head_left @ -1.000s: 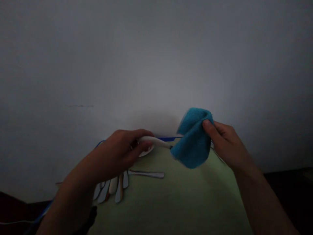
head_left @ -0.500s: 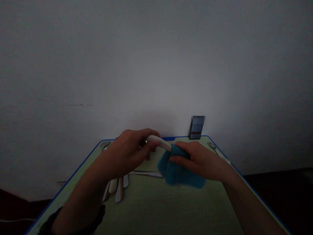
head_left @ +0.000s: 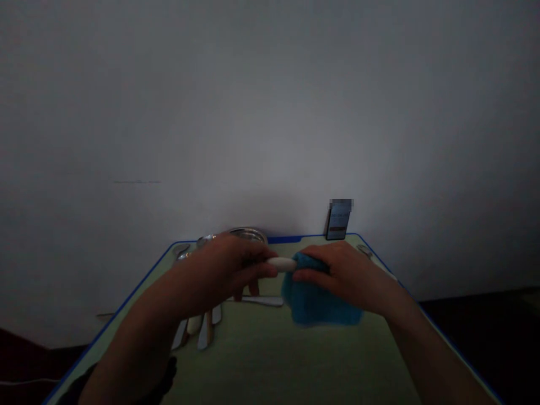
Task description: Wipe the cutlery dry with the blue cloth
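My left hand (head_left: 230, 270) is closed round the white handle of a utensil (head_left: 282, 262), holding it level above the table. My right hand (head_left: 341, 270) is closed on a blue cloth (head_left: 316, 304), which is wrapped over the utensil's far end. That end is hidden inside the cloth. Both hands are close together over the middle of a pale green table (head_left: 274, 360) with a blue edge.
Several pieces of cutlery (head_left: 198, 329) lie fanned out on the table below my left hand. A metal bowl (head_left: 248, 232) and spoons (head_left: 185, 250) sit at the back left. A small dark upright device (head_left: 340, 220) stands at the back edge, with a spoon (head_left: 371, 256) at right.
My right hand came down from holding the cloth up at the right and closed it over the utensil's end. The left hand lowered the handle slightly, uncovering the metal bowl.
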Demonstrator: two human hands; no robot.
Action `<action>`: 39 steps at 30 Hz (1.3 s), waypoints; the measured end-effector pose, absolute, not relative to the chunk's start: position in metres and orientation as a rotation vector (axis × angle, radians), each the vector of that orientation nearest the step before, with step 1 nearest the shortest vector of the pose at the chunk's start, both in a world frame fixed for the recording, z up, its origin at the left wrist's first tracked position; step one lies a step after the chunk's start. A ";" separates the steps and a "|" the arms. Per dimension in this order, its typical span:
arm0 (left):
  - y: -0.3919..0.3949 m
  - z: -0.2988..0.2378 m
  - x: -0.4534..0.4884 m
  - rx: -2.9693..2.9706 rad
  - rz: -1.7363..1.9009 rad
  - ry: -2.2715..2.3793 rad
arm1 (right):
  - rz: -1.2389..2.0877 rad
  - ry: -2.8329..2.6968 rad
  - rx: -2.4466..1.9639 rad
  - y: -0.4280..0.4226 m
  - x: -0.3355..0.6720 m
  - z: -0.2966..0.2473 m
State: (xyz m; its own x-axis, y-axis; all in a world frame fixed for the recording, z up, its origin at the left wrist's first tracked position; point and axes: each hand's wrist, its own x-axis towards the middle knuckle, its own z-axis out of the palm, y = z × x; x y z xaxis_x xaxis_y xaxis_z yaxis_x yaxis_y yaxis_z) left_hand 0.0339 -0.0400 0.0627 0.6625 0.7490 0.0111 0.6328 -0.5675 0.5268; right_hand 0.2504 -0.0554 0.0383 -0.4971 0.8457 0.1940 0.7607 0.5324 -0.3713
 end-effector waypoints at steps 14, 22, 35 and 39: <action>-0.038 0.062 0.033 2.574 0.351 1.081 | 0.572 -2.413 -1.263 -0.055 0.245 0.035; -0.040 0.058 0.024 2.570 0.377 1.093 | 0.563 -1.903 -1.302 -0.055 0.258 0.037; -0.037 0.061 0.038 2.434 0.517 1.033 | 0.558 -2.347 -1.114 -0.064 0.232 0.032; -0.040 0.060 0.039 2.447 0.471 1.016 | 0.461 -2.351 -1.137 -0.064 0.232 0.031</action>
State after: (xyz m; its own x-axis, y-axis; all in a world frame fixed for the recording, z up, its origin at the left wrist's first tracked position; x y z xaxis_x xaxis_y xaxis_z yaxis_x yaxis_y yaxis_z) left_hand 0.0386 -0.0395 0.0600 0.6707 0.7287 0.1383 0.5764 -0.6294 0.5212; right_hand 0.2316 -0.0640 0.0311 -0.5367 0.7971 0.2767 0.6337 0.5973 -0.4917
